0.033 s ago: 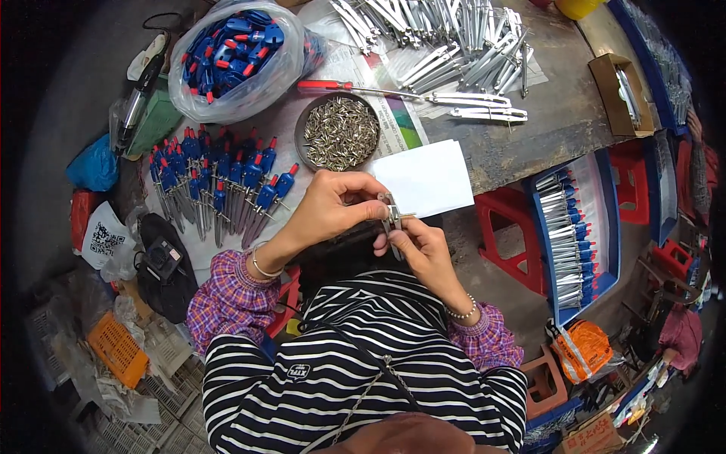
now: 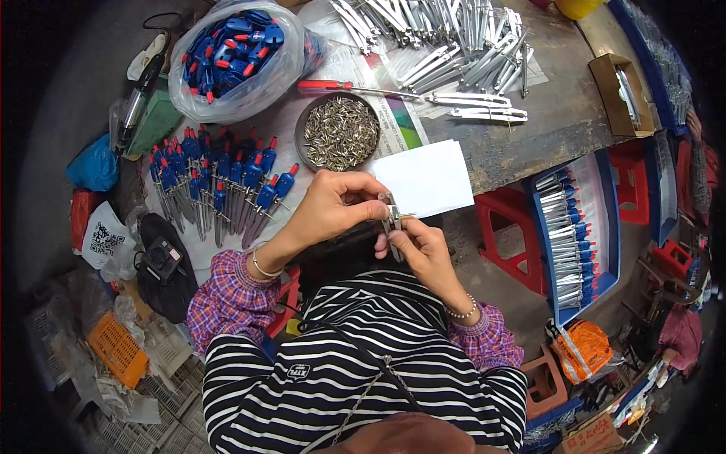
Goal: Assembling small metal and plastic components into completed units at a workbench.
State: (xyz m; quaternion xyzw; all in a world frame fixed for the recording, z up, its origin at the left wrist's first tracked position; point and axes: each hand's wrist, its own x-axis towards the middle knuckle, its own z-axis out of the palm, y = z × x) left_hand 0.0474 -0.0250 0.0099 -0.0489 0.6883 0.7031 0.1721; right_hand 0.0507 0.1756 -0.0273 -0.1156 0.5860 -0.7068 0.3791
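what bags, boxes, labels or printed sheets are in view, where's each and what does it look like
Clear plastic bag: top left, bulging with blue-red parts.
Cardboard box: bench's right end, brown, open.
White bag: far left, square black code.
Printed sheet: beside the screw dish, colour stripes.

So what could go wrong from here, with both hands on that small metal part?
The metal part is pinched by the left hand and right hand past the table edge, over the lap; a slip could drop it to the floor. The full dish of screws sits just beyond the left hand, so a reach might knock it.
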